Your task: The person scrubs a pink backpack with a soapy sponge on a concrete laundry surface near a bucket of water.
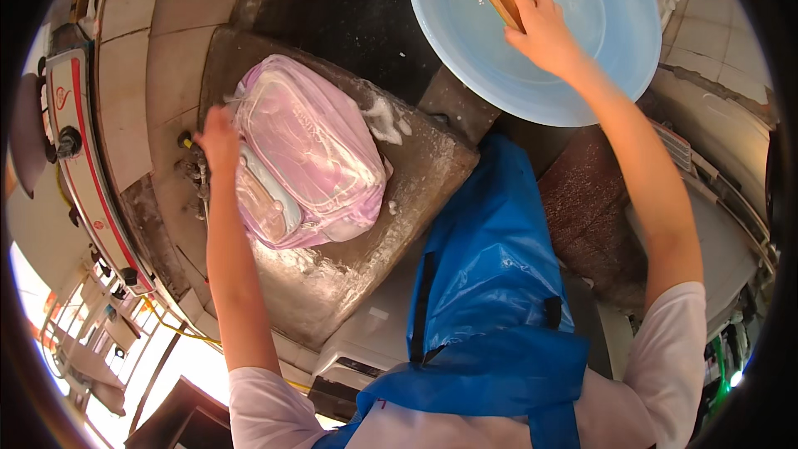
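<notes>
A wet pink backpack (305, 137) with soapy foam on it lies on a stone slab (424, 156). At the backpack's upper left edge is my left hand (219, 137), blurred; whether its fingers grip the fabric is not clear. My right hand (542, 28) holds a wooden scrubbing brush (504, 6) over a large light-blue plastic basin (499, 103) of cloudy water. The brush's bristles are hidden from view. A blue waterproof apron (499, 249) covers my front.
A metal tap (202, 181) stands by the tiled wall left of the slab. Beyond it is a gas stove (93, 168) with knobs. Foam patches (383, 118) lie on the slab. A grey lid-like surface (717, 249) is at the right, and a yellow hose (181, 330) runs at the lower left.
</notes>
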`<state>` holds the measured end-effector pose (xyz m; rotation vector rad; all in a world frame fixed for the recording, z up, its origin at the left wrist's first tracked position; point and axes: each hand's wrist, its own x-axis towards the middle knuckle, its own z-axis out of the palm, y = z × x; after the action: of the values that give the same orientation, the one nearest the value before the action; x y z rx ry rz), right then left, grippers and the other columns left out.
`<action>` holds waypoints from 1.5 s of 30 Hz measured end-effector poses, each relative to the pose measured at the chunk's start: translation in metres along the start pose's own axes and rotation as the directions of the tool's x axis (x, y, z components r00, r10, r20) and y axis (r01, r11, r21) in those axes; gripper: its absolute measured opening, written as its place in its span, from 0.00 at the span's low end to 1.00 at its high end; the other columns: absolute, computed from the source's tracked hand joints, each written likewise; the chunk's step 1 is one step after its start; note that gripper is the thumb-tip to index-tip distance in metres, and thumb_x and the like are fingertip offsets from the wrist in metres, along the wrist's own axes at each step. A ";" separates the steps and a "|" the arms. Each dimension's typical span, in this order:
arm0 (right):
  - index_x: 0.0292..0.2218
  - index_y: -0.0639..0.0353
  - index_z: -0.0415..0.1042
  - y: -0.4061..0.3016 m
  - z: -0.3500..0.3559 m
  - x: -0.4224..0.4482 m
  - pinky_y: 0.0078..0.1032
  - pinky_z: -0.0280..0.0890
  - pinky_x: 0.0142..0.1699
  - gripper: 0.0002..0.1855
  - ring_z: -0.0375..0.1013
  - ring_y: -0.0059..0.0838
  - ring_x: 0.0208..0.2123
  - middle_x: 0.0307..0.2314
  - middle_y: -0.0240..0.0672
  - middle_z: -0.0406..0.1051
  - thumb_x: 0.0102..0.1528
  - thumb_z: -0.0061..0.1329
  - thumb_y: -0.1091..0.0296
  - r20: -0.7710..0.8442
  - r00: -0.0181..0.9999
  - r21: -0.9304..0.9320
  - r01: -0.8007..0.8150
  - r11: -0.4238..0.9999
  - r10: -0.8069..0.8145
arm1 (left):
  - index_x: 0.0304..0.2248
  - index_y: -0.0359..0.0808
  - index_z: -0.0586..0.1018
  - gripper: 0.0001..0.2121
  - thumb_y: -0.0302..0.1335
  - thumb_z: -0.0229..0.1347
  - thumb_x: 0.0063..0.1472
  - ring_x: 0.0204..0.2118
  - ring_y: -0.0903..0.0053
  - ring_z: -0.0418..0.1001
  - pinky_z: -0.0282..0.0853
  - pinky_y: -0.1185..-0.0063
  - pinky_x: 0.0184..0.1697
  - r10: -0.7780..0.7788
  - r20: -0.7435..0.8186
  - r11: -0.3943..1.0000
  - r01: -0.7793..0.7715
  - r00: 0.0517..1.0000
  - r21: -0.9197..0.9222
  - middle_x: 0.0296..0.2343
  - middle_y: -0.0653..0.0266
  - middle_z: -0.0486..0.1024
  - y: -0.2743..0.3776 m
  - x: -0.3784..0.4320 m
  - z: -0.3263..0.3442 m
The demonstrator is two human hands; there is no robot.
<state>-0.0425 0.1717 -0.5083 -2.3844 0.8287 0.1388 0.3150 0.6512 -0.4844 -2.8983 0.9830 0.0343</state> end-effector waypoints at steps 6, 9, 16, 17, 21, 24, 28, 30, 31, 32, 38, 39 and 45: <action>0.63 0.37 0.46 0.039 0.033 0.021 0.45 0.68 0.45 0.45 0.59 0.53 0.49 0.49 0.51 0.55 0.49 0.53 0.75 -0.040 0.995 -0.312 0.080 0.947 -0.097 | 0.42 0.35 0.70 0.12 0.25 0.52 0.59 0.56 0.51 0.60 0.54 0.61 0.58 0.130 0.011 0.970 -0.125 0.991 -0.207 0.54 0.47 0.62 0.009 -0.056 -0.030; 0.62 0.37 0.47 0.056 0.035 0.023 0.45 0.69 0.45 0.45 0.59 0.52 0.49 0.49 0.50 0.55 0.49 0.53 0.76 -0.062 0.994 -0.394 0.061 0.917 -0.093 | 0.54 0.37 0.67 0.27 0.28 0.60 0.54 0.64 0.49 0.44 0.44 0.58 0.64 0.465 0.098 0.827 -0.392 0.880 -0.403 0.61 0.49 0.50 0.151 -0.092 -0.037; 0.62 0.49 0.47 -0.018 -0.022 -0.012 0.46 0.63 0.48 0.40 0.62 0.59 0.45 0.43 0.58 0.57 0.51 0.50 0.70 -0.218 0.971 -0.096 0.076 0.992 -0.096 | 0.34 0.25 0.70 0.21 0.36 0.61 0.50 0.57 0.42 0.53 0.53 0.58 0.57 0.101 0.132 0.914 -0.040 0.986 -0.404 0.54 0.38 0.53 0.248 -0.126 -0.045; 0.62 0.54 0.47 -0.038 -0.032 -0.025 0.47 0.61 0.50 0.39 0.61 0.61 0.44 0.41 0.61 0.58 0.52 0.48 0.69 -0.208 0.977 -0.013 0.053 0.998 -0.055 | 0.32 0.24 0.70 0.20 0.35 0.60 0.50 0.55 0.41 0.54 0.54 0.57 0.56 0.042 0.147 0.931 0.015 0.988 -0.365 0.54 0.39 0.53 0.248 -0.127 -0.043; 0.62 0.50 0.47 -0.077 -0.032 -0.062 0.43 0.63 0.48 0.43 0.63 0.56 0.42 0.41 0.56 0.58 0.49 0.54 0.68 -0.404 0.909 0.217 0.207 0.954 -0.105 | 0.30 0.24 0.71 0.16 0.32 0.56 0.50 0.54 0.47 0.58 0.59 0.64 0.54 0.010 0.415 0.875 0.193 0.910 -0.444 0.51 0.38 0.59 0.244 -0.113 -0.065; 0.61 0.52 0.47 -0.121 -0.001 -0.085 0.41 0.64 0.47 0.43 0.64 0.54 0.38 0.38 0.55 0.60 0.49 0.55 0.66 -0.425 0.890 0.405 0.351 0.844 -0.167 | 0.27 0.27 0.70 0.08 0.26 0.52 0.54 0.42 0.72 0.71 0.67 0.76 0.42 -0.004 0.452 0.756 0.298 0.892 -0.583 0.42 0.56 0.70 0.196 -0.110 -0.083; 0.61 0.62 0.45 -0.163 0.072 -0.112 0.40 0.64 0.46 0.41 0.65 0.55 0.38 0.39 0.56 0.59 0.54 0.52 0.61 -0.127 0.985 0.740 0.173 0.650 -0.118 | 0.31 0.33 0.71 0.03 0.24 0.47 0.60 0.29 0.88 0.62 0.58 0.85 0.30 -0.177 0.587 0.564 0.571 0.790 -0.597 0.27 0.72 0.69 0.190 -0.103 -0.116; 0.61 0.62 0.45 -0.186 0.099 -0.123 0.40 0.64 0.45 0.40 0.65 0.56 0.39 0.40 0.56 0.58 0.56 0.50 0.59 -0.031 0.992 0.828 0.093 0.553 -0.119 | 0.32 0.34 0.71 0.03 0.24 0.47 0.61 0.28 0.88 0.62 0.58 0.85 0.30 -0.195 0.506 0.518 0.526 0.840 -0.674 0.27 0.73 0.68 0.170 -0.107 -0.109; 0.61 0.63 0.44 -0.197 0.106 -0.128 0.40 0.64 0.45 0.40 0.66 0.56 0.39 0.40 0.56 0.58 0.56 0.50 0.58 -0.016 0.992 0.857 0.080 0.508 -0.128 | 0.32 0.34 0.71 0.03 0.24 0.47 0.61 0.28 0.88 0.61 0.57 0.85 0.30 -0.208 0.465 0.494 0.503 0.860 -0.709 0.27 0.73 0.67 0.161 -0.110 -0.104; 0.61 0.65 0.45 -0.206 0.112 -0.134 0.40 0.63 0.47 0.40 0.65 0.55 0.41 0.42 0.56 0.58 0.57 0.50 0.59 0.005 0.991 0.862 0.064 0.504 -0.134 | 0.33 0.33 0.73 0.06 0.28 0.48 0.64 0.24 0.89 0.60 0.54 0.85 0.25 -0.186 0.416 0.483 0.452 0.890 -0.750 0.23 0.75 0.67 0.154 -0.113 -0.097; 0.60 0.68 0.47 -0.231 0.127 -0.155 0.39 0.60 0.52 0.37 0.61 0.53 0.46 0.47 0.56 0.55 0.57 0.50 0.62 -0.147 0.986 0.820 0.165 0.549 -0.076 | 0.36 0.35 0.71 0.08 0.31 0.49 0.66 0.28 0.91 0.67 0.67 0.85 0.28 -0.240 0.574 0.096 0.607 0.783 -0.789 0.27 0.74 0.69 0.158 -0.123 -0.080; 0.60 0.68 0.48 -0.232 0.125 -0.157 0.39 0.60 0.52 0.37 0.61 0.53 0.46 0.47 0.56 0.55 0.57 0.50 0.63 -0.166 0.984 0.819 0.176 0.546 -0.068 | 0.36 0.35 0.71 0.08 0.31 0.49 0.66 0.28 0.90 0.68 0.69 0.84 0.28 -0.249 0.584 0.051 0.612 0.773 -0.789 0.28 0.73 0.69 0.160 -0.124 -0.078; 0.61 0.68 0.44 -0.242 0.128 -0.177 0.40 0.57 0.55 0.37 0.58 0.55 0.49 0.50 0.57 0.52 0.59 0.45 0.61 -0.192 0.975 0.822 0.222 0.525 -0.111 | 0.41 0.28 0.68 0.13 0.30 0.50 0.64 0.34 0.73 0.69 0.66 0.76 0.39 -0.193 0.382 0.595 0.417 0.904 -0.687 0.31 0.58 0.70 0.190 -0.139 -0.085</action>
<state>-0.0283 0.4900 -0.4383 -1.5092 0.5138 -0.4140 0.0889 0.5782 -0.4067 -3.6016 0.4364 1.0494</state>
